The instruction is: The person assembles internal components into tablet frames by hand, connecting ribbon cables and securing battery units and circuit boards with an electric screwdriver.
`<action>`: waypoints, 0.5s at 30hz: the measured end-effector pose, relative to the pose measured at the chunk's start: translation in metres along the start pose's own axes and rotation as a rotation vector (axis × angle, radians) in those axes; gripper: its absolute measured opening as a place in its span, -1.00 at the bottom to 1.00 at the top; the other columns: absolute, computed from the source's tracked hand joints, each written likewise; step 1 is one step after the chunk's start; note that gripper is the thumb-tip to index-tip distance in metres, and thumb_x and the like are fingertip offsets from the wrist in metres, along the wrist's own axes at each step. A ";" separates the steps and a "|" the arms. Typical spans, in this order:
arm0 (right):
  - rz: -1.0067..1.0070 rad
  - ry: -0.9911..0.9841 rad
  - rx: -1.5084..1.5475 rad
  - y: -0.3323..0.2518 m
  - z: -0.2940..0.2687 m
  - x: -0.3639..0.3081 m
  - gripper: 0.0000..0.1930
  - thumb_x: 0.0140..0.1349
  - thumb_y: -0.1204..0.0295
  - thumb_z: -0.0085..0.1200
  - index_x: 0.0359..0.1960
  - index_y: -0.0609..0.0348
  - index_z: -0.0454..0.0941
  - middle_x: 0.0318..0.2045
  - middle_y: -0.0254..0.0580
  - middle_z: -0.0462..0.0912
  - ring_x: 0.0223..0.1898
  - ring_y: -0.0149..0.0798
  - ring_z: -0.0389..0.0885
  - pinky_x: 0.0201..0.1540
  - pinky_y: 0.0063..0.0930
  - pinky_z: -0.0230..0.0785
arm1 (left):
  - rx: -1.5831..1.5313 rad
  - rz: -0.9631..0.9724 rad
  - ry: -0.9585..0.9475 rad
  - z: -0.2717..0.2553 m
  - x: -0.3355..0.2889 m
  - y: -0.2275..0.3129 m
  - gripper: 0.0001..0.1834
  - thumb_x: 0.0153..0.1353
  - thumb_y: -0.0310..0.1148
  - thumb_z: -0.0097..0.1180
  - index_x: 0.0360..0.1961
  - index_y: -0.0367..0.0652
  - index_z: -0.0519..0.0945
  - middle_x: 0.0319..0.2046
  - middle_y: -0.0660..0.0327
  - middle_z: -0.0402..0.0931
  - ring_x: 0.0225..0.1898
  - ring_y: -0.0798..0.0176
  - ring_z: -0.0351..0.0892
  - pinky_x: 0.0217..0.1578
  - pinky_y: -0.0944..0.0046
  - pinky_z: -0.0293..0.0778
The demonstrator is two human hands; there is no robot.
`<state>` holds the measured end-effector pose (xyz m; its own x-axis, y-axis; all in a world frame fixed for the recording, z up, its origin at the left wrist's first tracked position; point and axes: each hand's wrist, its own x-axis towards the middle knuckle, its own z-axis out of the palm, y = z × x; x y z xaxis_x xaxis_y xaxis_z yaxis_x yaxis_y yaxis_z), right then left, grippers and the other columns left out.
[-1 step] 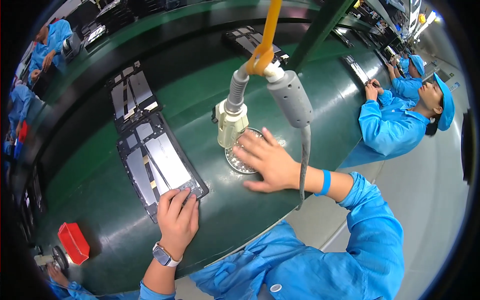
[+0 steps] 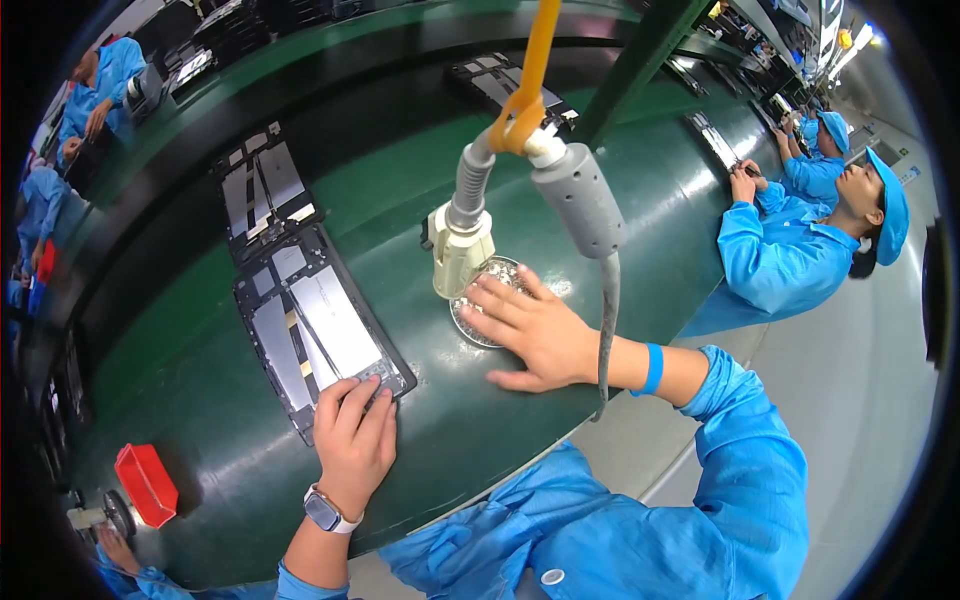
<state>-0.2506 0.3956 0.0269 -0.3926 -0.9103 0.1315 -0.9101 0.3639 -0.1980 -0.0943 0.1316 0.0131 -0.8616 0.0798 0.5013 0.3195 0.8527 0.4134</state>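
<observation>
My left hand point(image 2: 355, 435) lies with fingers stretched on the near end of an opened tablet point(image 2: 338, 318), whose silver battery panels and dark ribbon cables face up. Over a round dish point(image 2: 465, 325) of small shiny parts, my right hand point(image 2: 535, 338) is spread, its fingertips covering much of the dish. Too small to name, the parts show only around the fingers. Whether the fingertips touch them I cannot tell. A pale tool head point(image 2: 462, 258) on a ribbed grey stem hangs at the dish's left, just beyond my fingertips.
Beyond the tablet lies a second opened one point(image 2: 265, 190), end to end with it. A grey cylinder point(image 2: 582, 200) with a cable hangs from a yellow strap point(image 2: 538, 60) above my right wrist. A red bin point(image 2: 147, 485) stands at left. Co-workers in blue point(image 2: 790, 240) sit to the right.
My right hand has shifted very slightly down over the dish. The hanging tool and cylinder have swayed a little. My left hand and the tablet have stayed put.
</observation>
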 end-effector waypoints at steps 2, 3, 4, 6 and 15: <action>0.009 -0.044 0.032 0.004 -0.004 -0.008 -0.19 0.15 0.02 0.16 0.38 0.17 0.26 0.41 0.04 0.25 0.47 -0.01 0.15 0.43 0.23 -0.13 | 0.039 0.006 -0.001 0.000 -0.002 0.001 -0.73 -0.07 -0.61 0.32 -0.26 -0.30 0.66 -0.14 0.06 0.59 -0.12 -0.09 0.52 -0.15 0.05 0.52; 0.001 -0.060 0.036 0.010 -0.008 -0.013 -0.20 0.17 0.02 0.14 0.38 0.20 0.25 0.40 0.05 0.25 0.46 0.00 0.17 0.43 0.24 -0.14 | 0.042 0.006 -0.002 0.000 -0.003 0.000 -0.73 -0.07 -0.61 0.32 -0.26 -0.30 0.66 -0.14 0.06 0.59 -0.12 -0.09 0.52 -0.15 0.05 0.52; -0.008 -0.077 0.039 0.014 -0.011 -0.019 -0.20 0.18 0.02 0.13 0.38 0.23 0.25 0.40 0.05 0.26 0.45 0.01 0.18 0.43 0.25 -0.16 | 0.030 0.006 -0.003 0.000 -0.004 -0.001 -0.72 -0.08 -0.60 0.33 -0.25 -0.29 0.66 -0.13 0.08 0.59 -0.12 -0.07 0.52 -0.15 0.05 0.52; -0.035 -0.112 0.060 0.007 -0.014 -0.028 -0.20 0.20 0.03 0.14 0.37 0.29 0.24 0.40 0.08 0.27 0.44 0.02 0.21 0.42 0.26 -0.15 | 0.017 0.008 -0.003 0.000 -0.003 -0.001 -0.70 -0.09 -0.59 0.34 -0.24 -0.27 0.66 -0.12 0.10 0.59 -0.11 -0.06 0.52 -0.15 0.06 0.52; -0.061 -0.090 0.106 0.021 -0.016 -0.030 -0.21 0.22 0.06 0.08 0.40 0.25 0.19 0.40 0.03 0.27 0.46 -0.05 0.18 0.45 0.22 -0.13 | 0.061 0.027 -0.003 -0.001 -0.007 -0.003 -0.67 -0.07 -0.58 0.33 -0.20 -0.27 0.65 -0.10 0.09 0.58 -0.11 -0.06 0.52 -0.14 0.05 0.52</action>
<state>-0.2602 0.4337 0.0343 -0.3192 -0.9458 0.0593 -0.9109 0.2890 -0.2947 -0.0889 0.1275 0.0092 -0.8541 0.1050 0.5094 0.3183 0.8801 0.3523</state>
